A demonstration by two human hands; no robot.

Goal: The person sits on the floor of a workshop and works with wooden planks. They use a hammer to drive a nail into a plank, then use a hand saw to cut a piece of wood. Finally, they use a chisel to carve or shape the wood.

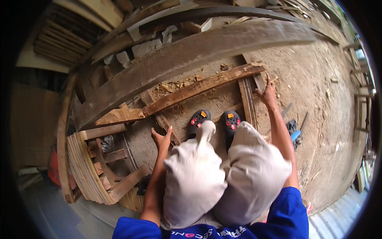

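My left hand (162, 140) is open, thumb and fingers spread, beside a short wooden crosspiece (164, 124). My right hand (269, 95) is also open, with fingers apart, close to the right end of a long rough reddish-brown wooden beam (203, 85); whether it touches the wood, I cannot tell. This beam lies across the crosspiece on the left and a second, grooved crosspiece (248, 103) on the right. Between the two crosspieces are my feet in dark clogs (199, 119) with bright charms.
A large dark plank (191, 49) runs across beyond the beam. At left stand a curved stack of thin boards (85, 167) and a small wooden frame (113, 156). Wood chips (165, 87) litter the dirt ground. A blue-handled tool (295, 135) lies beside my right arm.
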